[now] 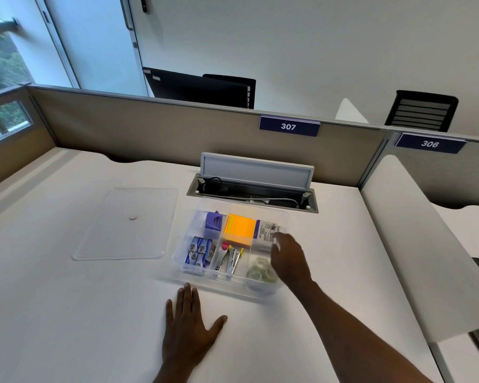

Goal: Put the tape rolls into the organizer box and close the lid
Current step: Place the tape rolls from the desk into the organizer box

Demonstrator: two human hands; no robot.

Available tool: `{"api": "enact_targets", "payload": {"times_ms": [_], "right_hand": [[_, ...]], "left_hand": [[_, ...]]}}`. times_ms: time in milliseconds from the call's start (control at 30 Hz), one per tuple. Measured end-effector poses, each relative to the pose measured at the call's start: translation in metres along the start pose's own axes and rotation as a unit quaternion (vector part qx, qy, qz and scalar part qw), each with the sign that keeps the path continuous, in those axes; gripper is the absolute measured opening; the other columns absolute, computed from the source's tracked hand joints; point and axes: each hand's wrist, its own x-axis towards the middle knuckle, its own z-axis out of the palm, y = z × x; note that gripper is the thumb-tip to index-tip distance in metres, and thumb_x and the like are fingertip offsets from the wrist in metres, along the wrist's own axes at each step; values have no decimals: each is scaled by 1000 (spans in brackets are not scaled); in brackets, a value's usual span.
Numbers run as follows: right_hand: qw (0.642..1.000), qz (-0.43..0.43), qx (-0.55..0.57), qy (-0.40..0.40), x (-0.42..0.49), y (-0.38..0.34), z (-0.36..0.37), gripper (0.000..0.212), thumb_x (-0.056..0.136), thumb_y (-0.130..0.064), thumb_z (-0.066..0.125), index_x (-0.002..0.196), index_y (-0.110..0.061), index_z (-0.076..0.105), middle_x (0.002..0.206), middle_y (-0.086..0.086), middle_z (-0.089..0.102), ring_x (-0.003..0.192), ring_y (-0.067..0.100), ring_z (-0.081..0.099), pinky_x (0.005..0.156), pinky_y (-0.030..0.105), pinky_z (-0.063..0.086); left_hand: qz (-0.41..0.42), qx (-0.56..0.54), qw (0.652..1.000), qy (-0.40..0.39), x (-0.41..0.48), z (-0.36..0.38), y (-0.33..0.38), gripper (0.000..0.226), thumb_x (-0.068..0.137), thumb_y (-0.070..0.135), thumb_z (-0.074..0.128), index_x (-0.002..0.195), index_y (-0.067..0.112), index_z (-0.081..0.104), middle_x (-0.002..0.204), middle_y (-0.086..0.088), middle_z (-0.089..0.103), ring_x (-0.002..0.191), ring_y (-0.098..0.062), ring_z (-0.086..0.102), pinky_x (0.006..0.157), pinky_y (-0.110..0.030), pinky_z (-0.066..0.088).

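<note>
A clear organizer box (219,283) is seen on the white desk (67,299), with its top uncovered. The tape rolls (261,270), clear and heaped together, are held in the box's front right compartment; their count cannot be told. The lid (127,222) is laid flat on the desk just left of the box, apart from it.

The right hand (289,257) is held over the right side of the box, above the tape rolls, with fingers loosely bent and nothing seen in its grip; whether the rolls are touched cannot be told. The left hand (190,324) is laid flat on the desk just in front of the box, with fingers straight and spread and nothing held.

Inside the box, blue staple packs (199,250) are kept front left, small staplers (231,259) front middle, a purple gadget (213,223) rear left, orange sticky notes (239,229) rear middle, and a printed packet (266,230) rear right.

Just behind the box, a cable tray (252,193) is found with its flap raised. A plate marked 307 (289,126) is fixed to the partition further behind.
</note>
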Motion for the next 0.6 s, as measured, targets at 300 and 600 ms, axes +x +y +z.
{"api": "enact_targets", "payload": {"times_ms": [300,600], "right_hand": [[908,357,-195,-97,-27,38,-44,33,65,-29,68,93,-12,66,99,16,64,90,33,65,72,44,57],[884,405,-105,-209,-52,63,-22,40,83,-24,50,120,-11,57,135,18,50,126,34,47,104,40,42]], "left_hand": [[11,-12,1000,15,-2,-3,1,112,71,87,6,148,6,18,159,-12,14,148,-26,12,119,-49,8],[13,-13,1000,13,-2,-2,1,114,70,88,6,148,6,19,160,-12,14,148,-25,12,119,-49,9]]}}
